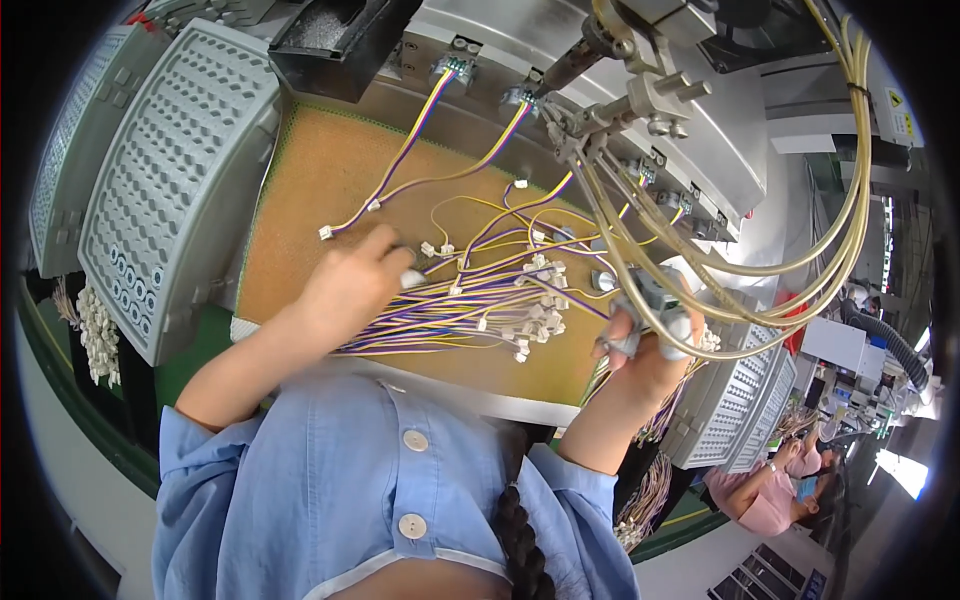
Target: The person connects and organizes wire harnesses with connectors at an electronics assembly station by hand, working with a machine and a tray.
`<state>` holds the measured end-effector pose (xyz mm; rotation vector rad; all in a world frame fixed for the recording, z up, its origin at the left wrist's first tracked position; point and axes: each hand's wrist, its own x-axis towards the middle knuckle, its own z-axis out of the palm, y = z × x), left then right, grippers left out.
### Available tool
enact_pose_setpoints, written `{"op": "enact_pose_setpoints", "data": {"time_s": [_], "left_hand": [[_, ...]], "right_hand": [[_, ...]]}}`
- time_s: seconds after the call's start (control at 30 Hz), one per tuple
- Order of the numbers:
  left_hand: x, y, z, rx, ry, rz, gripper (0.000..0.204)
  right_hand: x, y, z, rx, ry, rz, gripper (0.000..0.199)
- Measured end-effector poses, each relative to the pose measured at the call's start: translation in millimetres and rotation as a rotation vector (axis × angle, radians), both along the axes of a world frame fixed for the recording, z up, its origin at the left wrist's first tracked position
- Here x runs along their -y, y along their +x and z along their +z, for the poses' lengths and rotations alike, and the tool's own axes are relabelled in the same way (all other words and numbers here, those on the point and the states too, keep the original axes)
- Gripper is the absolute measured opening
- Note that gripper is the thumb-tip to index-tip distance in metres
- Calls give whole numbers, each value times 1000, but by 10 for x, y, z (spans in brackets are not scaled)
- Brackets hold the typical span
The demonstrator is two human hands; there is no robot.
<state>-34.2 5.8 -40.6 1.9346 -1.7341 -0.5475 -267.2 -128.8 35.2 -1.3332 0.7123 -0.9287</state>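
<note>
Our left hand (362,278) is over the left part of a bundle of purple and yellow wires (415,320), its fingers curled; we cannot tell whether they grip a wire. The bundle lies across an orange mat (310,170) in front of our body, with many white connectors (545,318) clustered at its right end. Our right hand (660,350), fingers bent, is beyond that cluster and partly behind the clear tubes (855,130); we cannot tell whether it grasps anything. Along the machine's edge we see a small green board (453,68) with wires running down toward our left hand. Pale grey trays (175,190) stand to our left, and a co-worker in pink (765,498) is far off to our right.
</note>
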Motion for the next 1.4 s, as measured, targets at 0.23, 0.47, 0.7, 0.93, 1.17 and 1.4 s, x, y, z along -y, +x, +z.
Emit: {"op": "enact_pose_setpoints", "data": {"time_s": [0.23,0.47,0.7,0.93,1.17,1.4], "left_hand": [[203,-115,5,454,-165,-245,13],[200,-32,108,253,-66,-231,30],[366,51,81,497,-176,-256,30],[48,508,354,146,-223,-1,31],[-479,544,307,41,-156,24,36],[-778,570,330,-24,-219,-225,25]], "right_hand": [[98,-268,-298,263,244,-168,44],[310,-180,-216,285,262,-337,33],[613,-43,-395,259,345,-532,33],[443,-772,-69,-189,-42,-304,26],[-352,1058,-287,-837,-846,677,27],[-357,1490,-594,-984,-1292,750,26]]}}
